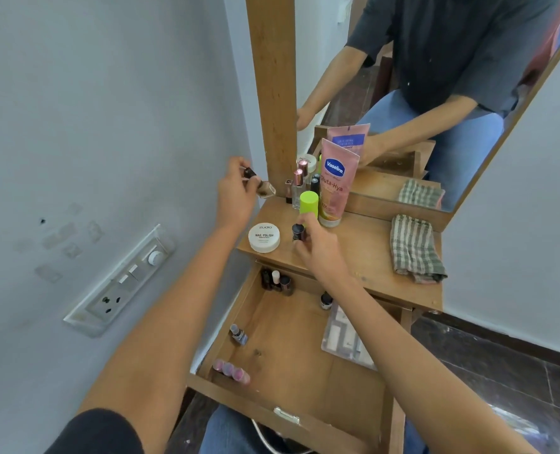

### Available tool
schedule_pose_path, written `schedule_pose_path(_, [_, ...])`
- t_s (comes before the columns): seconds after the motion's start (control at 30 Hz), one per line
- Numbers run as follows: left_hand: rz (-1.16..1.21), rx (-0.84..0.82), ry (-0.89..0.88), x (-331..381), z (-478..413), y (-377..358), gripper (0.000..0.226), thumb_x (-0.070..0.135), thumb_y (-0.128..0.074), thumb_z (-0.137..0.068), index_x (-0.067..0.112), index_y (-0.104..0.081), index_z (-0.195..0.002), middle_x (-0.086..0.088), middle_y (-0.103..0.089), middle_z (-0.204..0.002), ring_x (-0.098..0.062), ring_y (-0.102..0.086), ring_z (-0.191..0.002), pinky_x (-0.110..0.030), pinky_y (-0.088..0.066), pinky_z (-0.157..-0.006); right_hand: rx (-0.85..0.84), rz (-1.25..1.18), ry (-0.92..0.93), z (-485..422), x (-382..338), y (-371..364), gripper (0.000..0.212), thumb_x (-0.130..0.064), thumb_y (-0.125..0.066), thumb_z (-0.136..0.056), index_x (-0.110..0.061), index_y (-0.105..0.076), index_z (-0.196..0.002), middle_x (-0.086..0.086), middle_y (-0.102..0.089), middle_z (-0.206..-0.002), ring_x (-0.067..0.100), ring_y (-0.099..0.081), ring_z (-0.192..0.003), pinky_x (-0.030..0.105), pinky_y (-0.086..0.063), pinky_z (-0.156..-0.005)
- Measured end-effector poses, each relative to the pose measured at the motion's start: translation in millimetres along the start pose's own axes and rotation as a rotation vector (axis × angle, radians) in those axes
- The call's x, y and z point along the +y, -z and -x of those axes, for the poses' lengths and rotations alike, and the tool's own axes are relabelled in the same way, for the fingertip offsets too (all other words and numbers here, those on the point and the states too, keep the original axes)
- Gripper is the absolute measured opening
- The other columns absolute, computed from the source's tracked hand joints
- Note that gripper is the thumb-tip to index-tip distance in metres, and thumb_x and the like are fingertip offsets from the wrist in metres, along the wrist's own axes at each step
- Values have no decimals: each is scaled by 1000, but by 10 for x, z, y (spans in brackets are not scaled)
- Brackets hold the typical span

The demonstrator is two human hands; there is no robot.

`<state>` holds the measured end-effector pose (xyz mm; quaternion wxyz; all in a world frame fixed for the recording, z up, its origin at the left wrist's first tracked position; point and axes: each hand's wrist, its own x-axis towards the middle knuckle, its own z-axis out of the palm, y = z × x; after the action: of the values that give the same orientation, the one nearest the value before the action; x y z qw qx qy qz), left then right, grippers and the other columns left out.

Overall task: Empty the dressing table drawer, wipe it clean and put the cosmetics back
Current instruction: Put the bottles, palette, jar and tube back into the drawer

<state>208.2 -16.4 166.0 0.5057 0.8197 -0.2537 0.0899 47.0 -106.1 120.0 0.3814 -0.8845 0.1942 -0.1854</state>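
The wooden drawer (304,362) stands pulled open below the dressing table top (363,244). My left hand (236,194) holds a beige foundation bottle (267,189) with a dark cap, raised near the mirror's wooden frame. My right hand (317,247) grips a small dark bottle (297,232) just above the table top. On the top stand a white nail polish remover jar (264,237), a green-capped bottle (308,202), a pink Vaseline tube (335,185) and several small bottles. Inside the drawer lie a few dark bottles (277,281), a small spray bottle (239,334), pink-capped bottles (231,370) and a flat clear pack (345,339).
A folded checked cloth (414,249) lies on the right of the table top. The mirror (435,93) rises behind the cosmetics. A switch and socket panel (124,283) is on the wall to the left. A metal handle (286,415) sits on the drawer front.
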Motion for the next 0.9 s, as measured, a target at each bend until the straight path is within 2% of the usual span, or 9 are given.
schedule_pose_path(0.07, [47, 34, 5, 57, 143, 190, 23, 8, -57, -90, 8, -49, -111, -2, -59, -91, -12, -61, -78, -14, -49, -71, -13, -32, -26, 17, 11, 41, 31, -9, -59, -87, -23, -43, -109, 0, -61, -90, 17, -61, -81, 33, -52, -73])
schedule_pose_path(0.13, [105, 41, 23, 75, 353, 340, 22, 10, -59, -88, 16, -50, -108, -1, -61, -92, -10, -64, -79, -25, -55, -76, 12, -95, -45, 132, 14, 93, 30, -8, -59, -87, -21, -44, -110, 0, -64, -92, 15, -63, -83, 32, -54, -78])
schedule_pose_path(0.23, [172, -7, 62, 62, 793, 465, 24, 13, -59, -87, 30, -49, -100, 2, -63, -91, -15, -68, -84, -35, -58, -74, 78, -216, -27, 487, 28, 83, 30, -3, -57, -87, -14, -46, -113, -9, -62, -88, 0, -62, -78, 18, -49, -79])
schedule_pose_path(0.4, [83, -137, 134, -71, 1471, 403, 23, 8, -64, -84, 20, -54, -102, 12, -64, -85, 8, -62, -78, -10, -48, -73, 100, -253, -100, 1002, 153, -209, 36, 0, -58, -88, -7, -46, -121, -5, -59, -97, -17, -56, -77, 3, -41, -70])
schedule_pose_path(0.47, [49, -181, 182, -141, 1643, 332, 24, 5, -66, -83, 16, -58, -103, 13, -63, -81, 5, -61, -76, -6, -44, -73, 90, -227, -138, 1091, 219, -326, 36, -2, -56, -89, -9, -48, -123, -3, -60, -100, -9, -58, -78, 9, -43, -74])
schedule_pose_path(0.6, [-18, -242, 283, -257, 1820, 188, 20, 2, -62, -84, 16, -60, -97, 0, -66, -83, -13, -63, -78, -10, -43, -69, 60, -166, -195, 1078, 326, -524, 29, -4, -54, -88, -19, -52, -114, -1, -64, -97, 14, -61, -88, 33, -51, -79])
schedule_pose_path(0.7, [-128, -190, 328, -302, 1869, 90, 20, 2, -60, -87, 15, -61, -103, -5, -66, -88, -15, -60, -80, -20, -41, -69, 44, -128, -208, 1007, 337, -622, 29, 0, -50, -87, -20, -51, -108, 1, -62, -94, 18, -58, -86, 33, -48, -75])
schedule_pose_path(0.8, [-201, -139, 373, -270, 1883, 1, 23, 3, -53, -91, 12, -62, -110, -6, -67, -93, -7, -54, -77, -14, -37, -62, 44, -60, -228, 911, 362, -706, 27, 1, -50, -86, -14, -52, -108, 7, -60, -100, 21, -54, -92, 30, -41, -74])
schedule_pose_path(0.9, [-251, -126, 406, -246, 1866, -89, 26, 1, -50, -92, 9, -61, -114, -8, -67, -99, -15, -62, -90, -20, -41, -68, 30, 30, -272, 832, 379, -794, 31, 2, -48, -87, -13, -52, -114, 11, -58, -109, 28, -55, -97, 30, -40, -73])
